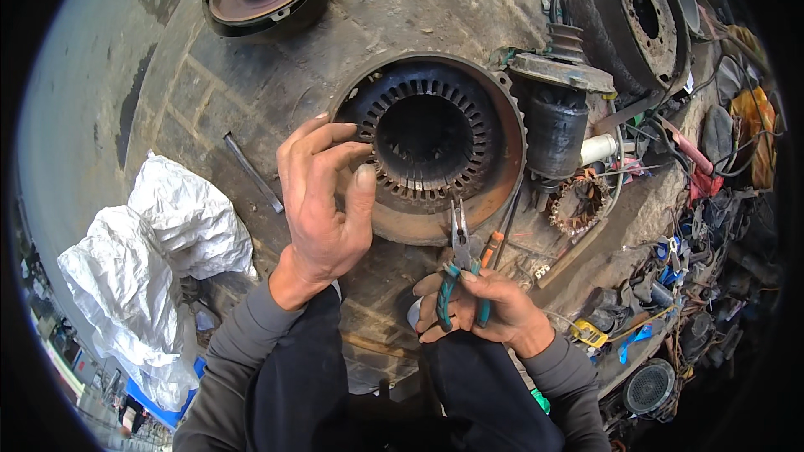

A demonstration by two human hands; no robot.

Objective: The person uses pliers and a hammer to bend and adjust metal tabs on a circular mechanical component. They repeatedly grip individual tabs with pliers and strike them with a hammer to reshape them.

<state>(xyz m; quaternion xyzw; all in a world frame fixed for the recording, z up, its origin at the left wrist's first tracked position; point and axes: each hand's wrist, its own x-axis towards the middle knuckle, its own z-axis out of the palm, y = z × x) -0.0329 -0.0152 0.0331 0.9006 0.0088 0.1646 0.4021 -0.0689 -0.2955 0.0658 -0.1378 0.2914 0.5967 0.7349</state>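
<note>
Gripping pliers (460,244), the right hand (502,305) faces the stator (480,132) (left hand (322,218) spread, perhaps touching it).

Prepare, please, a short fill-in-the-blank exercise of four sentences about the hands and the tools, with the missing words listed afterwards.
1. The hand that holds the pliers is the person's ____ one.
2. The tool handle just beside the pliers is coloured ____.
3. In the picture, the left hand extends over the ____ side of the round metal housing.
4. The metal rod lies ____ the crumpled sheet and the housing.

Missing words: right; orange; left; between.
</note>
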